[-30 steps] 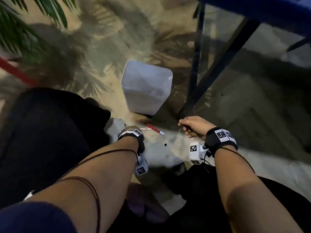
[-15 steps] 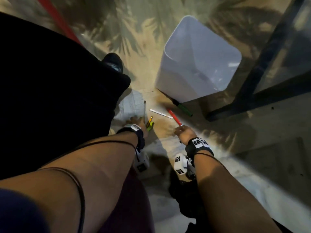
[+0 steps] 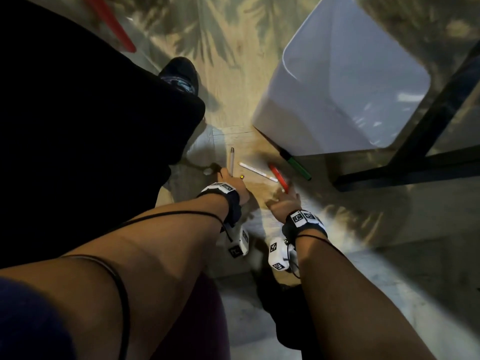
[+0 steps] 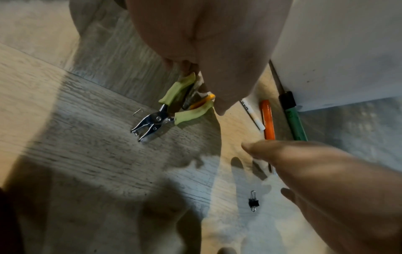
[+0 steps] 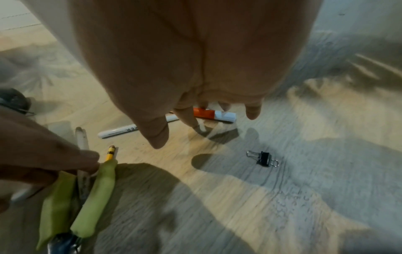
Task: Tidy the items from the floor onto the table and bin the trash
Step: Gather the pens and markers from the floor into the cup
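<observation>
Left hand (image 3: 233, 187) already grips 3 things (green-handled punch (image 4: 174, 103), pencil (image 5: 110, 153), pen (image 3: 232, 162)); right hand (image 3: 284, 201), fingers spread, reaches the orange marker (image 5: 203, 112) on the floor. An overfull left grip may spill.

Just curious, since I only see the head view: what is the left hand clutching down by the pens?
Observer: The left hand grips a green-handled tool with a metal nose, and a pencil lies between the handles.
Visitor: Anything small I'm missing?
Observer: A black binder clip lies near the right hand.
Visitor: Has that hand got the orange marker?
Observer: No. Its fingers are spread over the marker, not curled round it.
</observation>
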A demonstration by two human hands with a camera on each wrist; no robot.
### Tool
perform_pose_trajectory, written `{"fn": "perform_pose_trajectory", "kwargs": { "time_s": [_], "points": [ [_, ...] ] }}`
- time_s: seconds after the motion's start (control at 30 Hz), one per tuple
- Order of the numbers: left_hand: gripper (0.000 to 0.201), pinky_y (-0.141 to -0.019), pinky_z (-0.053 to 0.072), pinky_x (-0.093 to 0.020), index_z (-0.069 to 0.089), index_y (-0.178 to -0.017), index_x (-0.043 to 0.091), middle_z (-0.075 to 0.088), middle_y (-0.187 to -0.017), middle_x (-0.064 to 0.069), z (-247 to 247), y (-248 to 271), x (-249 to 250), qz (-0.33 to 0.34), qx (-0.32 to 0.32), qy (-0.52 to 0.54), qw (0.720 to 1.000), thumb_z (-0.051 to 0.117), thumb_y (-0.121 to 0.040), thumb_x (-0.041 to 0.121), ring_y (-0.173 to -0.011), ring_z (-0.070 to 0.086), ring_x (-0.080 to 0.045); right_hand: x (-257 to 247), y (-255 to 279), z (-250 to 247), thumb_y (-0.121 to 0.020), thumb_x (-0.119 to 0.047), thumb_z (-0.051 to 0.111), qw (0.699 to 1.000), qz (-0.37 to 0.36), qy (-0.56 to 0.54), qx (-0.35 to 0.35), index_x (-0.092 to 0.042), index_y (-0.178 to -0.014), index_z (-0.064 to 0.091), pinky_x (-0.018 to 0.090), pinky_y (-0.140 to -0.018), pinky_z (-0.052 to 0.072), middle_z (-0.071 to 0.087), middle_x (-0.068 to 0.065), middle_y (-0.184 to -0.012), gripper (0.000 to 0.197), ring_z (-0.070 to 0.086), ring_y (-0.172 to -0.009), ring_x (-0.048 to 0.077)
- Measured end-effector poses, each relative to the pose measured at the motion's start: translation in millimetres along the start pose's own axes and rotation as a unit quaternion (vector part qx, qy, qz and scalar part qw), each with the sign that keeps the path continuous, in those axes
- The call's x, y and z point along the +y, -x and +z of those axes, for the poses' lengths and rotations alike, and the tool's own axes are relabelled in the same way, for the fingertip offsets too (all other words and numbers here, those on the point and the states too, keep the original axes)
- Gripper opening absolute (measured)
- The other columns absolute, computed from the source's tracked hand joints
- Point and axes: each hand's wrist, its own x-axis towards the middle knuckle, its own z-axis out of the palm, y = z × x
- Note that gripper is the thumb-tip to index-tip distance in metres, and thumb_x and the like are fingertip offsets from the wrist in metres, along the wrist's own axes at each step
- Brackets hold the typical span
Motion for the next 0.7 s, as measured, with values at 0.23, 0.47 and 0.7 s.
{"fn": "perform_pose_trajectory", "kwargs": {
  "time_s": [0.23,0.47,0.7],
  "points": [
    [0.052,-0.099,0.044,-0.036,0.056,-0.135,0.007,0.049,-0.136,-0.017,-19.1,-0.6,-0.8,0.041,0.044,-0.047,0.997,0.063,-0.093,0.036,-0.122,0.049,-0.032,-10.8,9.2,2.0,-0.092,-0.024,0.072,0.982,0.047,-0.15,0.103,-0.016,-0.133,0.052,0.042,-0.107,0.051,0.062,0.005,-0.13,0.047,0.062,-0.12,0.028],
    [0.028,-0.062,0.046,-0.028,0.068,-0.12,0.01,0.067,-0.099,-0.004,-38.5,-8.8,-7.2,0.035,0.041,-0.052,0.997,0.061,-0.098,0.026,-0.092,0.069,-0.022,-8.5,34.9,0.3,-0.091,-0.007,0.068,0.955,0.061,-0.227,0.181,-0.02,-0.095,0.079,0.022,-0.088,0.054,0.075,0.005,-0.105,0.017,0.071,-0.098,0.023],
    [0.016,-0.067,0.051,-0.028,0.072,-0.098,0.01,0.066,-0.094,-0.006,-38.3,-18.4,-13.0,0.009,0.037,0.078,0.996,0.07,-0.091,0.024,-0.08,0.064,-0.024,-23.6,42.5,0.9,-0.084,-0.003,0.077,0.889,0.091,-0.417,0.165,-0.021,-0.091,0.069,0.023,-0.072,0.05,0.075,0.0,-0.091,0.02,0.072,-0.09,0.021]
  ]
}}
